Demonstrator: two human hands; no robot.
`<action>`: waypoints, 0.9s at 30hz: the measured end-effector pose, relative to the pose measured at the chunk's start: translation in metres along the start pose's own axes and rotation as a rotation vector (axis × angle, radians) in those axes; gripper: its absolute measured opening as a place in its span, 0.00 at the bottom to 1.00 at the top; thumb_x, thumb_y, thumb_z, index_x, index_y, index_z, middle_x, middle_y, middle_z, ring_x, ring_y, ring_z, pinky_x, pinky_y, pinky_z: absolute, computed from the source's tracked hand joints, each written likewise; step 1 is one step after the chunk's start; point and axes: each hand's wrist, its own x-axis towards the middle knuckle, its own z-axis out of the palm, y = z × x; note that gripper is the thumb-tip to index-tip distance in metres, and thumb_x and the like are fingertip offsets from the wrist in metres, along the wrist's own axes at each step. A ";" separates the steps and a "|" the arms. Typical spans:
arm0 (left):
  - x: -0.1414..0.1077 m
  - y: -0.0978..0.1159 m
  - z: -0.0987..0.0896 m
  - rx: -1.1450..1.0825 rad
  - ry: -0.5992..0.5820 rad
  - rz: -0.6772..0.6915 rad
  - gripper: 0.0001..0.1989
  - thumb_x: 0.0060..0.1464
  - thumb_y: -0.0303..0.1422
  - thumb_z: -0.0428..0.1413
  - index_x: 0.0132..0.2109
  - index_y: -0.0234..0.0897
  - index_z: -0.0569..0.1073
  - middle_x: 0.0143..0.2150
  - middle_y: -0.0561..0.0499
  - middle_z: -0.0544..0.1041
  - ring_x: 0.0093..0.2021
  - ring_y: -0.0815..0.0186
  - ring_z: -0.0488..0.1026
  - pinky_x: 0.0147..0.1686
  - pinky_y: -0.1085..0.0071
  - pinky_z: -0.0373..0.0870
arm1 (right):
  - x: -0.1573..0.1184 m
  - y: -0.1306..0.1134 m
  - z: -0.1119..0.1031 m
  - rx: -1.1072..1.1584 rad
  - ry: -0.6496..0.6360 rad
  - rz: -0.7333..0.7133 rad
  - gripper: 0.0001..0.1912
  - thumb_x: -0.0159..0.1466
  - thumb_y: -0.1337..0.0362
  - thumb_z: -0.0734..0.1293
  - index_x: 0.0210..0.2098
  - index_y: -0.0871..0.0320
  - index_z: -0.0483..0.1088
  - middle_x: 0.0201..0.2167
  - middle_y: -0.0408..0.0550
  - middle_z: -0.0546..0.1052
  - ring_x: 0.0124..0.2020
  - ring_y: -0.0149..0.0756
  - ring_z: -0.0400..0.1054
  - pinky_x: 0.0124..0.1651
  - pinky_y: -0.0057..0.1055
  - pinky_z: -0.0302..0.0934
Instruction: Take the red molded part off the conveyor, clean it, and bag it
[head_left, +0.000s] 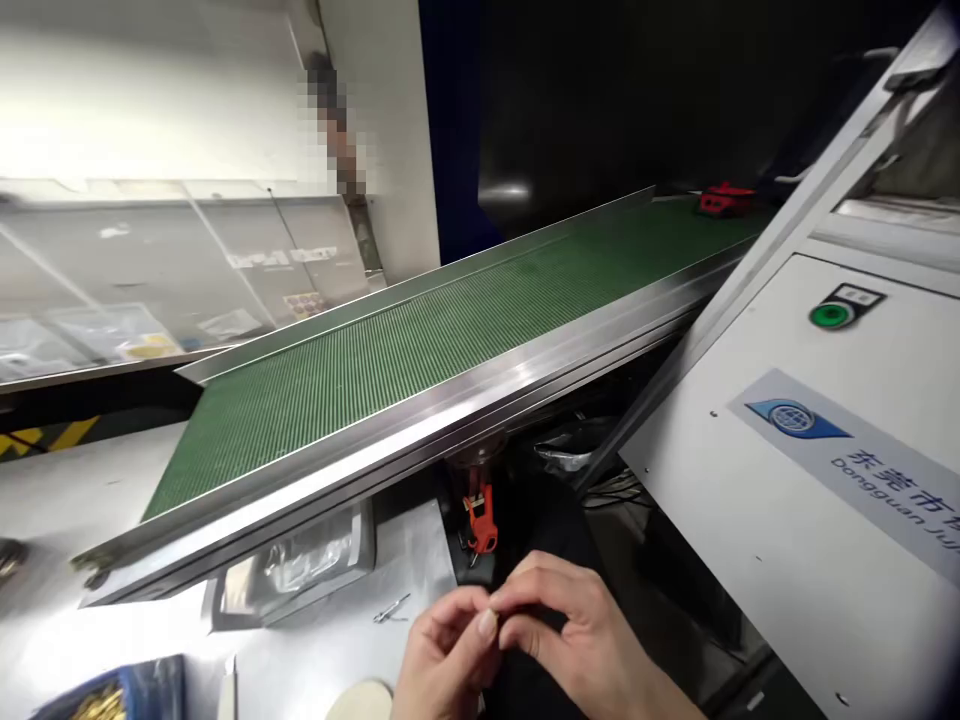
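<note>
At the bottom centre, my left hand (pixel 450 655) and my right hand (pixel 566 625) meet at the fingertips, both with fingers pinched together. Whatever lies between the fingertips is too small and hidden to make out. Just beyond them hangs an orange-red tool (pixel 482 520) under the conveyor. On the metal table, left of my left hand, lies a small metal tool (pixel 391 608). A pale round disc (pixel 361 702) sits at the bottom edge beside my left wrist.
A green ribbed conveyor belt (pixel 360 370) slopes across the view, bearing a red object (pixel 724 199) at its far end. A blue container (pixel 161 688) of brass-coloured pieces and a grey tray (pixel 322 565) are at the left. A white machine cabinet (pixel 742 480) stands right.
</note>
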 end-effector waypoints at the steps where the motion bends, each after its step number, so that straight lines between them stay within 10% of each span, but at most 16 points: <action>1: 0.000 0.001 0.002 0.006 -0.023 0.010 0.23 0.36 0.47 0.78 0.29 0.34 0.81 0.20 0.57 0.67 0.21 0.77 0.57 0.23 0.79 0.53 | -0.002 -0.004 -0.002 -0.011 -0.003 -0.007 0.06 0.67 0.63 0.73 0.43 0.53 0.82 0.37 0.46 0.81 0.39 0.34 0.77 0.44 0.28 0.70; 18: 0.001 -0.030 -0.015 -0.176 -0.093 -0.007 0.23 0.38 0.50 0.76 0.31 0.36 0.82 0.23 0.52 0.74 0.20 0.75 0.61 0.22 0.77 0.59 | -0.016 -0.001 -0.002 0.011 0.043 0.207 0.08 0.71 0.58 0.68 0.42 0.53 0.79 0.37 0.44 0.82 0.39 0.33 0.77 0.44 0.26 0.70; 27: -0.012 -0.008 -0.008 -0.044 0.016 0.012 0.20 0.39 0.41 0.77 0.36 0.36 0.82 0.31 0.48 0.79 0.27 0.68 0.70 0.28 0.73 0.67 | -0.014 0.003 0.001 0.256 -0.012 0.298 0.08 0.67 0.57 0.74 0.42 0.53 0.77 0.37 0.43 0.81 0.39 0.31 0.75 0.45 0.26 0.68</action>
